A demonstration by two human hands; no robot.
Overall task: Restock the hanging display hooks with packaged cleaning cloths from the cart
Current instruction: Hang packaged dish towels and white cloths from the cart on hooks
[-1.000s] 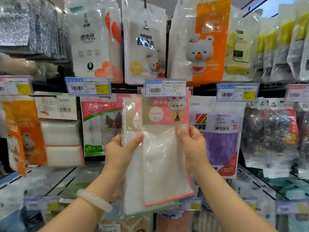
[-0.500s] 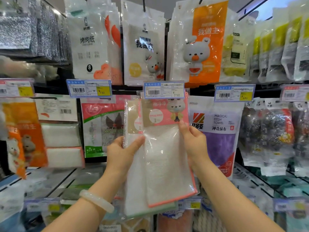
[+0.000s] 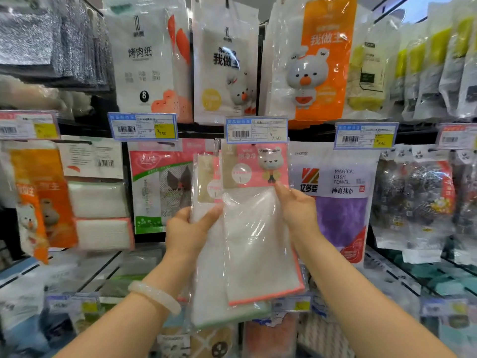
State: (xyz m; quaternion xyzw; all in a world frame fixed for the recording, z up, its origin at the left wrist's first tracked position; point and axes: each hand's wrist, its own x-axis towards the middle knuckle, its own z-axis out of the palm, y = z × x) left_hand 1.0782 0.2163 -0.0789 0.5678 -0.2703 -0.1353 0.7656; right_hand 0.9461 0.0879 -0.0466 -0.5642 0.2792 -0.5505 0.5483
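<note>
Clear plastic pkg with pink header card, the front cleaning cloth pack [image 3: 260, 228], hangs centre frame directly below a blue-edged price tag [image 3: 256, 130] marked 7.50; cloth inside is white w/ coral-orange trim along the bottom and right edges. Right hand [image 3: 296, 213] pinches the pack's right edge just under the header card, index fingertip touching the card's lower corner. Behind and offset to the left, a second cloth pack [image 3: 206, 254], same type but green-trimmed at bottom, is gripped by the left hand [image 3: 191, 228]: thumb laid across its front, fingers curled behind its left edge. A pale bangle [image 3: 154, 295] sits on the left wrist. Whether the front pack's hole is seated on the hook cannot be told; the tag hides it. Adjacent stock: purple "Magical Dish Towel" pack [image 3: 338, 197] just beside on the right, partly behind the right hand; green-and-red pack [image 3: 160, 187] to the left; orange bear-print pack [image 3: 317, 63] on the row above.
</note>
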